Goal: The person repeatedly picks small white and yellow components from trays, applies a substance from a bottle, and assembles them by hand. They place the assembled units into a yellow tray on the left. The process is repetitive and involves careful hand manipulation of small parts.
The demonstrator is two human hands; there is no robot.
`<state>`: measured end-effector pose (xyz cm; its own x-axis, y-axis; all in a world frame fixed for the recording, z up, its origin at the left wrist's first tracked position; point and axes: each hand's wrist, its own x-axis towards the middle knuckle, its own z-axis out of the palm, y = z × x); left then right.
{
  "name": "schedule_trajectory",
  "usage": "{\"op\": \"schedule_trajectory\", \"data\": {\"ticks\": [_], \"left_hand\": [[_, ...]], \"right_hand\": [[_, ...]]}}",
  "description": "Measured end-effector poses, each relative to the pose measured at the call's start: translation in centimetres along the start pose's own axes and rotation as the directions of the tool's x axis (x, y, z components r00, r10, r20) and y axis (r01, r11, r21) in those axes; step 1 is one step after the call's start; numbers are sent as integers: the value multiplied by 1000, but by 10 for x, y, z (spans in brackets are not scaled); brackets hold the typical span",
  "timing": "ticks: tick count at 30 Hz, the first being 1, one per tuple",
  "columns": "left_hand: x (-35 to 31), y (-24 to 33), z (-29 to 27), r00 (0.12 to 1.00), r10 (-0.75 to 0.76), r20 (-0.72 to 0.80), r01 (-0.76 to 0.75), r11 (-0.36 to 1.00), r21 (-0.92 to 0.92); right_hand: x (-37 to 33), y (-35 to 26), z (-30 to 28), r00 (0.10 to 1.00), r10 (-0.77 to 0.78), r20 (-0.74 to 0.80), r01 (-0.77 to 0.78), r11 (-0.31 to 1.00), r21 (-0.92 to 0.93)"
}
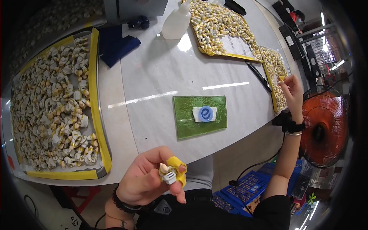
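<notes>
Along the white table [153, 73], the large left tray [93, 57] held crowded little pieces [57, 92]. My right hand [293, 90] was at the right-hand tray [274, 103]; whether its fingers gripped anything, I couldn't tell. My left hand [142, 174] pinched a small white figure [170, 177] above my lap, best held lightly, I judged, its striped side uncovered.

Left hand [142, 177] pinches figurine [169, 176]; right [293, 91] seems near tray [273, 99].
</notes>
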<state>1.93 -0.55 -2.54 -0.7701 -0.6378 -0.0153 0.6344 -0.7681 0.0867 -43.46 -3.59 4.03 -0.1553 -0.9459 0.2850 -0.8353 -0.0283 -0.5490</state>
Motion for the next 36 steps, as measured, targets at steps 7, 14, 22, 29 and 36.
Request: {"op": "schedule_trajectory", "data": {"ticks": [7, 14, 22, 29, 36], "left_hand": [[-1, -1, 0, 1000, 19, -12, -18, 999, 32], [-2, 0, -1, 1000, 20, -11, -19, 999, 45], [-1, -2, -3, 999, 34, 12, -35, 995, 96], [5, -7, 16, 971, 132, -198, -68, 951, 301], [-1, -19, 15, 896, 441, -59, -256, 619, 742]], "right_hand": [[-19, -132, 46, 958, -218, 186, 206, 975, 85], [-23, -180, 94, 800, -439, 409, 405, 898, 172], [-15, -184, 111, 724, -545, 424, 576, 815, 64], [-15, -186, 119, 676, -575, 460, 630, 775, 42], [-25, -194, 113, 789, -536, 302, 526, 842, 120]]}}
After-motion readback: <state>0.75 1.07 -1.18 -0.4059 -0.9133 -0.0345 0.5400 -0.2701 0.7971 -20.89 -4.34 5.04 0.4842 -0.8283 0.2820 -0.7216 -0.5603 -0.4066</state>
